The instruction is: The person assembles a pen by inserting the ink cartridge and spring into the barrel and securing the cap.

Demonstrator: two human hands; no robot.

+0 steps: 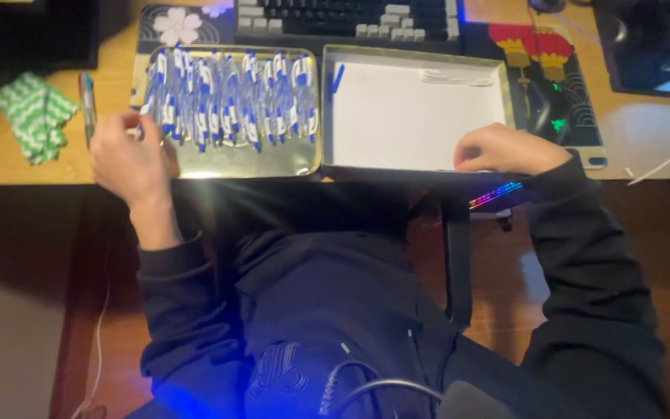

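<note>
Wooden desk [9, 167] spans the view beyond both hands. Keyboard [347, 17] lies past the two trays, well beyond the hands. White-lined tray [412, 116] sits under and just beyond the right hand; one blue pen [337, 79] in its far left corner. Gold tray [288, 159] is just right of the left hand, filled with a row of blue-and-white pens [230, 97]. Green patterned cloth [34, 116] lies left of the left hand. Left hand [127, 159] at the gold tray's left edge, fingers curled; whether it grips a pen, cannot tell. Right hand [505, 149] rests clenched on the white tray's near right rim.
</note>
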